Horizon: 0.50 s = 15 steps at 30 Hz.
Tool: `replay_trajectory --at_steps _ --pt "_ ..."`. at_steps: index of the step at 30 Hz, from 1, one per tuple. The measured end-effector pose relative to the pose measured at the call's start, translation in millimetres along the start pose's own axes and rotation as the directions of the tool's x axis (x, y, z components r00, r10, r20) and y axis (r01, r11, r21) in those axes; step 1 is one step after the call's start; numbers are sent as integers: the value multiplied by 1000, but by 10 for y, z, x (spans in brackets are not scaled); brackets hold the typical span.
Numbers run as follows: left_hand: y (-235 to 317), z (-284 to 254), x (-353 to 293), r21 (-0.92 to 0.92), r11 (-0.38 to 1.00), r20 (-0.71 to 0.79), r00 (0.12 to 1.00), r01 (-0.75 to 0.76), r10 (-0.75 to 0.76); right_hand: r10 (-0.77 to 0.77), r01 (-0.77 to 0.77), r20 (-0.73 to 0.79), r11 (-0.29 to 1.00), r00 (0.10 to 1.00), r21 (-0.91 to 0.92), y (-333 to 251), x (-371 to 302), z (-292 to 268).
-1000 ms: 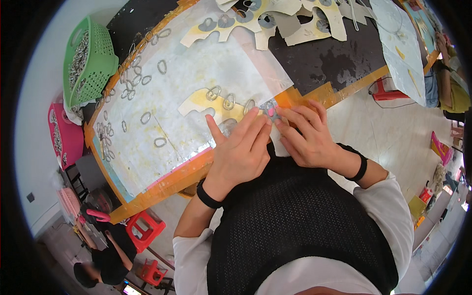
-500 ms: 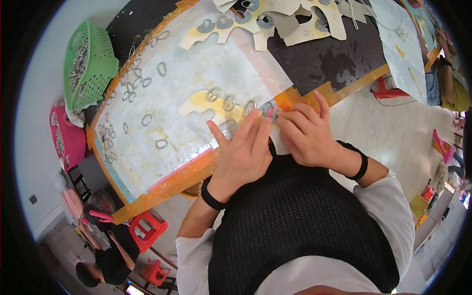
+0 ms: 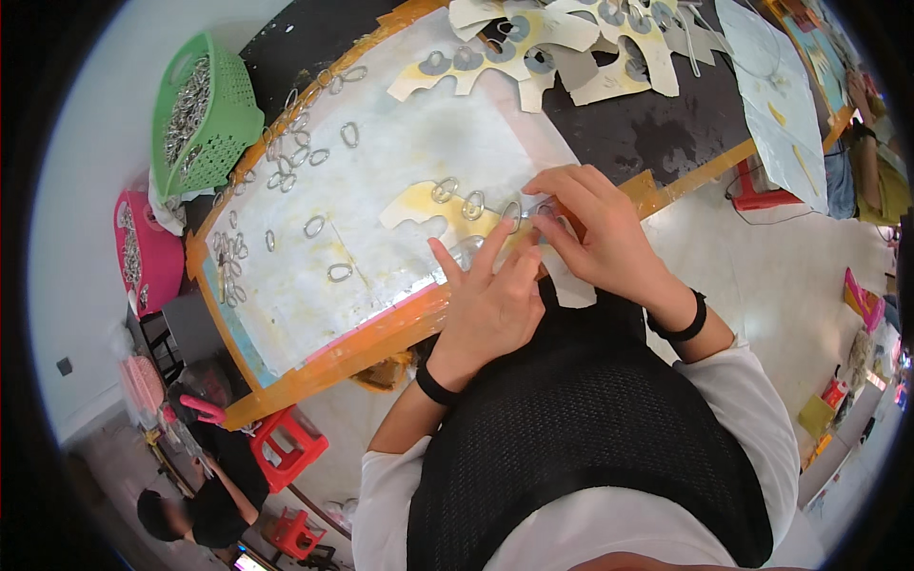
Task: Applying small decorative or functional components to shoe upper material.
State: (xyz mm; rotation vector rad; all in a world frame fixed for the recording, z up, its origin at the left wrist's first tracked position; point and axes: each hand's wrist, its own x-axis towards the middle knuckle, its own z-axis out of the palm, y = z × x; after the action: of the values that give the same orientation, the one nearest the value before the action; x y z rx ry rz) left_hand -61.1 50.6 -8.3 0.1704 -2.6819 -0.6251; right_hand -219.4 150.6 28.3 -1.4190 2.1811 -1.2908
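Observation:
A cream cut-out piece (image 3: 407,206) with yellow smears and scalloped edges lies at the table's front edge, its right end hanging over. Several oval metal rings (image 3: 474,205) sit in a row along it. My left hand (image 3: 490,309) bears on the piece from the front, a finger beside the third ring (image 3: 513,215), thumb side closed on its edge and one outer finger spread. My right hand (image 3: 614,233) is bent over the piece's right end, thumb and fingers pinched by the last ring; the fingertips partly hide what lies between them.
Loose rings (image 3: 300,152) lie scattered on the white sheet (image 3: 381,285). Ring-filled green (image 3: 233,124) and pink (image 3: 162,252) baskets stand at the left. More cut-outs (image 3: 571,57) are piled at the back. A red stool (image 3: 286,447) and another person (image 3: 224,495) are at lower left.
My right hand has turned and lifted over the piece's right end, its raised finger now curled down. The left hand stays by the rings. The whole view has shifted slightly.

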Motion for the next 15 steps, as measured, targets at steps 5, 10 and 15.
replay_trajectory --at_steps 5,10,15 --pt "29 12 -49 7 1000 41 999 4 -4 -73 74 20 996 997 -42 92 156 112" --pt "47 62 -47 -34 999 14 1000 24 -24 -117 119 27 989 993 -89 158 312 166" --pt "49 68 -31 -37 999 -22 1000 1 -2 164 -161 41 984 986 -73 66 147 -109"
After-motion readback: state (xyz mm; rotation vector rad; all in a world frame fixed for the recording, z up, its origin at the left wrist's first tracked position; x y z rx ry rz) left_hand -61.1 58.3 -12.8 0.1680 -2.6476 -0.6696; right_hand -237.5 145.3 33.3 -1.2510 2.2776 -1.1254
